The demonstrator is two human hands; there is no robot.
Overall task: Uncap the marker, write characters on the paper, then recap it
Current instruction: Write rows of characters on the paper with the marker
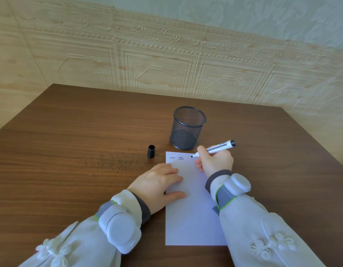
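Observation:
A white sheet of paper lies on the brown table. Near its top edge are short black strokes: one dash, then two stacked dashes. My right hand grips the uncapped white marker; its black tip sits at the paper's top right, just right of the strokes. My left hand rests flat on the paper's left edge with fingers straight, holding it down. The black cap stands upright on the table, open end up, just left of the paper's top corner.
A black mesh pen cup stands right behind the paper's top edge, close to the marker. The wooden table ends at a patterned wall behind. White trackers are strapped to both wrists.

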